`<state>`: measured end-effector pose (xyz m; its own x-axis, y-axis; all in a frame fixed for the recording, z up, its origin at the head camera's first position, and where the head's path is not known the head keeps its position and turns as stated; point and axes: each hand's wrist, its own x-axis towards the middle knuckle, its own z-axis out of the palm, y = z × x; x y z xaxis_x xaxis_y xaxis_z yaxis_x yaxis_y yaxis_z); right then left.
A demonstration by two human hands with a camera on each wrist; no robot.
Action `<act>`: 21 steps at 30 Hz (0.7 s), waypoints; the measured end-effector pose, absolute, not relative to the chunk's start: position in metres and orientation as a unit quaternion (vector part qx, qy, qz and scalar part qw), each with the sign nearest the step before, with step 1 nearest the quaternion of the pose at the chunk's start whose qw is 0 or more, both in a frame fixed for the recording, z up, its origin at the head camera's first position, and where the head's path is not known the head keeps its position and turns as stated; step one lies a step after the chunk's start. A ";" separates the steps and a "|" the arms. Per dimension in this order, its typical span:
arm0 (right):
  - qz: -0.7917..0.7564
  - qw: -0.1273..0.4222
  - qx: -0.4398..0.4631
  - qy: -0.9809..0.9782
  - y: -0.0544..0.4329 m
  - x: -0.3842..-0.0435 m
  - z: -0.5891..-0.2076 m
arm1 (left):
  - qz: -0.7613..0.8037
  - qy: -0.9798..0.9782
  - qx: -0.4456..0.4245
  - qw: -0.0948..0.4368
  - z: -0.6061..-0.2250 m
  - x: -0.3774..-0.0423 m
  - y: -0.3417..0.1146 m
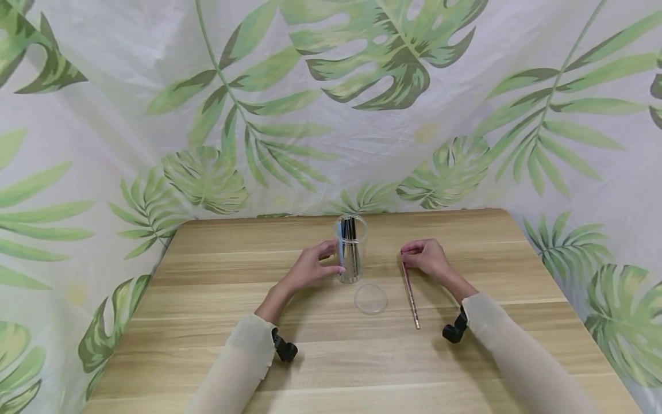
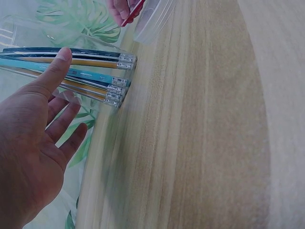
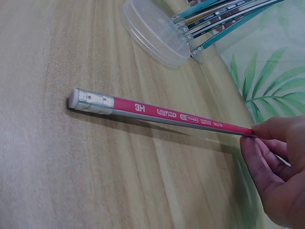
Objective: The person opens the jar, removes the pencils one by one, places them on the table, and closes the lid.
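Now, right grip pinching red pencil, its tip hidden, left grip curled round clear cup

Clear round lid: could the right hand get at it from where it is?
Probably yes: the lid lies uncovered on the table, close to the right hand. But that hand pinches the red pencil, so it would likely have to set that down first.
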<state>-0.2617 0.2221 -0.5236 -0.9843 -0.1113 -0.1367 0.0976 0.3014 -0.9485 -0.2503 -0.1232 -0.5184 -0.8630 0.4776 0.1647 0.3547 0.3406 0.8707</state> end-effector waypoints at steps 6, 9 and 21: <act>-0.555 0.077 -0.011 0.828 0.220 -0.259 -0.525 | 0.509 0.820 0.256 0.058 -0.518 -0.251 -0.123; -0.535 0.066 -0.015 0.842 0.219 -0.258 -0.527 | 0.506 0.822 0.256 0.057 -0.519 -0.251 -0.123; -0.483 0.035 -0.013 0.875 0.215 -0.257 -0.526 | 0.522 0.811 0.258 0.054 -0.522 -0.253 -0.123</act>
